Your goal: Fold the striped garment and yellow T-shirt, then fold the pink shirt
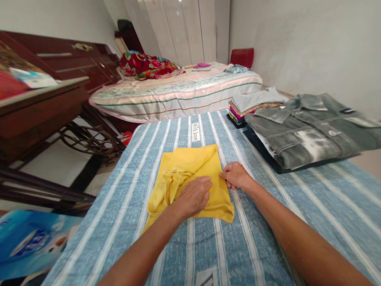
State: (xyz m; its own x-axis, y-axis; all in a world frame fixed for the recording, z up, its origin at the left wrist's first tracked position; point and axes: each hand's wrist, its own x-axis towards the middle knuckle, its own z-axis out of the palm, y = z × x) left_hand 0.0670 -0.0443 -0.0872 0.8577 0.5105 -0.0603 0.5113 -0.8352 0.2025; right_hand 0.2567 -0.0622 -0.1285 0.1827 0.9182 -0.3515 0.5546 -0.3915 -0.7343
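A yellow garment [193, 159] lies partly folded on the blue striped bed cover, with bunched creases on its left half and a smoother right half. Across its middle rests my left hand [196, 196], palm down, its fingers closed and bent against the cloth; the fingertips are partly hidden. At the garment's right edge my right hand [236, 175] pinches the fabric between thumb and forefinger, the other fingers curled in.
Right of the garment lie folded grey denim clothes [315, 131], with a small stack of folded clothes [256, 99] behind. A sewing machine table [44, 95] stands left, above a blue package [32, 242]. Another bed [178, 95] with a red floral blanket [149, 65] is beyond.
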